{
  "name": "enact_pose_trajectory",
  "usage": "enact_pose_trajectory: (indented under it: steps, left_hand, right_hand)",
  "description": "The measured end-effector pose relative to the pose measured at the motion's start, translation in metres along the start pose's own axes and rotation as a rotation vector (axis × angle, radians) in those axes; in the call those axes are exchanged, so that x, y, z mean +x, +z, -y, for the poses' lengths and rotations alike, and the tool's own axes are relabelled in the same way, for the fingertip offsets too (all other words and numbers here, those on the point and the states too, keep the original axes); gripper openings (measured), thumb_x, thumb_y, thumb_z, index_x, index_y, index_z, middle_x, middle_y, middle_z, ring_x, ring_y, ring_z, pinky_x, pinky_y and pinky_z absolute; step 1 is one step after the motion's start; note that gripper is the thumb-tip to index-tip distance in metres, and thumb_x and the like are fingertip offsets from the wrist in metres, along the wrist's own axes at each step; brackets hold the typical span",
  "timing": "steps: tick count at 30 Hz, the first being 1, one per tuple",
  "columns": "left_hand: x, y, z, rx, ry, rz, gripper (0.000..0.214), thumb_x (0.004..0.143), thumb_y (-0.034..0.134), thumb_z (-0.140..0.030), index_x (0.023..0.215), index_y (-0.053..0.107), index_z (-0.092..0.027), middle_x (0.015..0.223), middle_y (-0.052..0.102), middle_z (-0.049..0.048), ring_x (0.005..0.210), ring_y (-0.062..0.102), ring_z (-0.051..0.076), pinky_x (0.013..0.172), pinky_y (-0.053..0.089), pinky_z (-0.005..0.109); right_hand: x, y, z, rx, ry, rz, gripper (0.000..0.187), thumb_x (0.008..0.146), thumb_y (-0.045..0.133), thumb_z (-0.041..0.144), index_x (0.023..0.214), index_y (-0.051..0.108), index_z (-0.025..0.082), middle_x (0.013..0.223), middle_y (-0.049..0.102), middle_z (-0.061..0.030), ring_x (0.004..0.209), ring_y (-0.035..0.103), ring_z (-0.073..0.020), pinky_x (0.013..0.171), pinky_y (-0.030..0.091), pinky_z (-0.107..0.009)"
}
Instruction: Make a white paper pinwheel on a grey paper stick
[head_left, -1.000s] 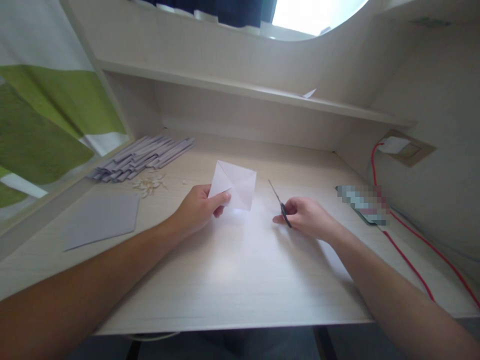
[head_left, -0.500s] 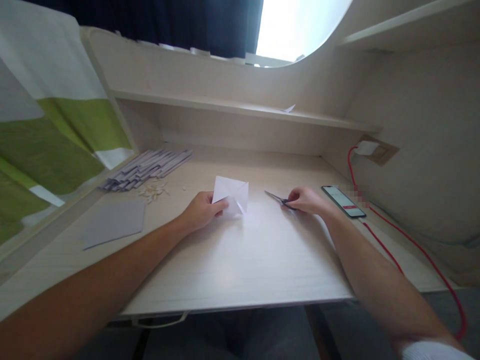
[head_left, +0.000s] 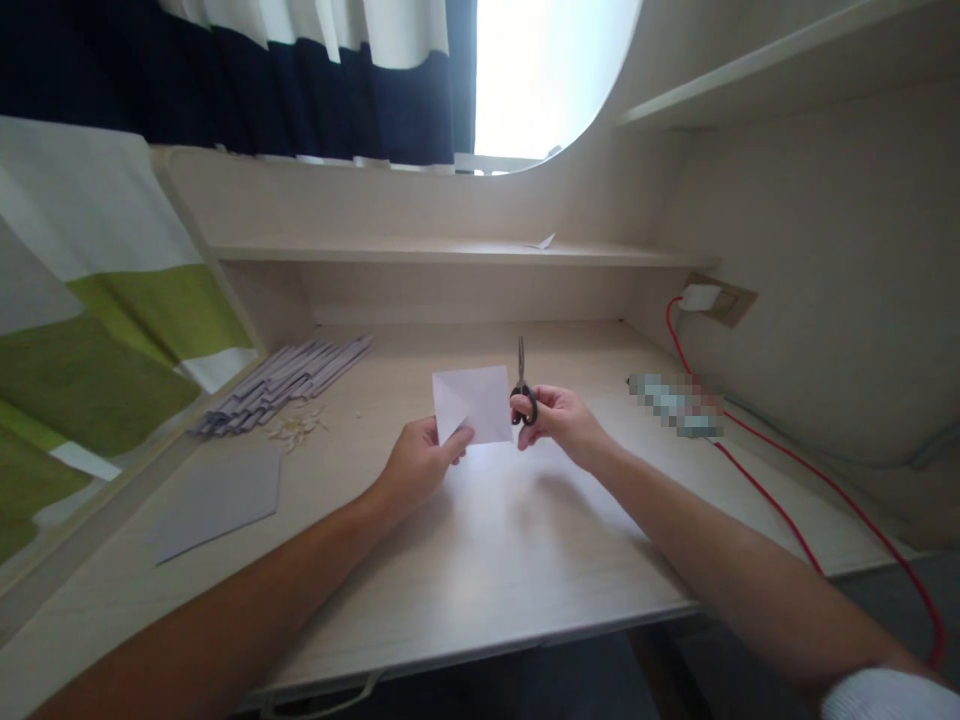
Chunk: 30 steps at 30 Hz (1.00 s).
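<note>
A creased square of white paper (head_left: 474,402) is pinched between the thumb and fingers of my left hand (head_left: 429,455), held up above the desk. Just right of it, my right hand (head_left: 559,418) grips a small pair of scissors (head_left: 522,385) by the dark handles. The scissor blades point up and away from me and look closed together. The handles are close beside the paper's right edge; whether they touch it I cannot tell.
On the left of the desk (head_left: 480,560) lie a pile of folded paper strips (head_left: 289,385), small paper scraps (head_left: 296,428) and a stack of paper sheets (head_left: 225,500). A blurred-out phone (head_left: 675,405) with a red cable (head_left: 765,495) is at the right. A shelf (head_left: 420,255) runs along the back.
My right hand has lifted the scissors off the desk and brought them left beside the paper, blades turned upward. The paper has been turned flatter toward me. The view has tilted up and shifted right.
</note>
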<state>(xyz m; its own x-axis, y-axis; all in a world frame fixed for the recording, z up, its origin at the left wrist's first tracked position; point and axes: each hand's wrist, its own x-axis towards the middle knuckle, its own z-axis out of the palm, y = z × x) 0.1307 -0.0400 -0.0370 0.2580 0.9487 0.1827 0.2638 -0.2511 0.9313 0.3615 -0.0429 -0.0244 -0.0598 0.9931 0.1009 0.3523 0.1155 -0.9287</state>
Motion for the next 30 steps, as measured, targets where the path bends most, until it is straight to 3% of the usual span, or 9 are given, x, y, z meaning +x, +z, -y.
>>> enact_pose_trajectory:
  steps: [3,8,14,18,20,21,23,26,30]
  left_hand:
    - [-0.002,0.000,0.002,0.007,-0.005,-0.009,0.039,0.080,0.068,-0.049,0.060,0.063,-0.016,0.058,0.064,0.0033,0.056,0.057,0.016,0.057,0.040,0.027]
    - [0.003,-0.012,0.012,0.031,-0.010,-0.056,0.037,0.080,0.068,-0.045,0.057,0.061,-0.016,0.057,0.062,0.0017,0.055,0.055,0.015,0.057,0.038,0.026]
    - [0.006,-0.018,0.013,0.015,-0.004,-0.053,0.037,0.080,0.067,-0.045,0.059,0.061,-0.016,0.058,0.062,0.0020,0.057,0.057,0.016,0.059,0.041,0.028]
    - [-0.002,-0.010,0.006,-0.009,-0.002,-0.025,0.037,0.081,0.067,-0.045,0.059,0.061,-0.016,0.059,0.062,0.0024,0.058,0.056,0.016,0.059,0.041,0.028]
    - [-0.008,-0.004,0.002,-0.019,-0.001,-0.005,0.036,0.082,0.067,-0.045,0.061,0.061,-0.016,0.061,0.062,0.0023,0.059,0.056,0.016,0.058,0.041,0.028]
    - [-0.012,-0.002,0.000,-0.025,-0.002,0.012,0.036,0.083,0.067,-0.046,0.063,0.062,-0.016,0.062,0.063,0.0024,0.060,0.056,0.016,0.059,0.041,0.027]
    - [-0.016,0.000,-0.002,-0.036,-0.003,0.086,0.035,0.085,0.068,-0.047,0.071,0.066,-0.015,0.067,0.065,0.0026,0.063,0.057,0.017,0.060,0.042,0.027]
    - [-0.014,-0.006,-0.001,-0.059,0.007,0.252,0.032,0.080,0.075,-0.045,0.091,0.071,-0.015,0.084,0.071,0.0047,0.075,0.063,0.019,0.065,0.045,0.028]
    - [-0.002,-0.024,0.001,-0.199,0.063,0.068,0.041,0.072,0.083,-0.042,0.098,0.062,-0.018,0.098,0.068,0.0060,0.092,0.065,0.020,0.077,0.051,0.029]
  right_hand:
    - [0.000,0.002,-0.009,-0.055,0.019,-0.037,0.049,0.076,0.069,0.064,0.086,0.061,0.016,0.079,0.072,-0.0083,0.051,0.061,-0.0129,0.050,0.047,-0.026]
    - [0.008,-0.026,-0.031,-0.302,0.064,-0.155,0.021,0.064,0.082,0.030,0.065,0.066,0.017,0.059,0.063,-0.0007,0.052,0.050,-0.0110,0.048,0.029,-0.024]
    - [0.009,-0.047,-0.024,-0.395,0.104,-0.137,0.017,0.063,0.082,0.028,0.061,0.070,0.016,0.051,0.061,-0.0007,0.048,0.050,-0.0123,0.049,0.029,-0.026]
    - [0.000,-0.028,-0.002,-0.275,0.015,-0.154,0.037,0.086,0.065,0.050,0.092,0.074,0.015,0.086,0.075,-0.0087,0.065,0.063,-0.0152,0.058,0.043,-0.025]
    - [-0.008,-0.006,0.006,-0.144,-0.022,-0.061,0.048,0.090,0.057,0.059,0.110,0.070,0.017,0.102,0.076,-0.0095,0.076,0.069,-0.0165,0.062,0.050,-0.025]
    - [-0.011,0.005,0.008,0.028,-0.046,0.053,0.049,0.085,0.067,0.057,0.113,0.070,0.016,0.105,0.076,-0.0110,0.081,0.070,-0.0184,0.064,0.052,-0.026]
    - [-0.017,0.023,0.009,0.225,-0.081,0.225,0.044,0.077,0.078,0.051,0.103,0.072,0.016,0.097,0.075,-0.0088,0.082,0.068,-0.0185,0.068,0.053,-0.027]
    - [-0.021,0.029,0.007,0.281,-0.047,0.172,0.031,0.076,0.079,0.045,0.082,0.072,0.015,0.075,0.070,-0.0032,0.066,0.062,-0.0145,0.063,0.049,-0.027]
    - [-0.023,0.014,0.011,0.196,0.023,0.240,0.017,0.071,0.077,0.029,0.079,0.074,0.014,0.073,0.069,-0.0008,0.065,0.060,-0.0132,0.064,0.045,-0.026]
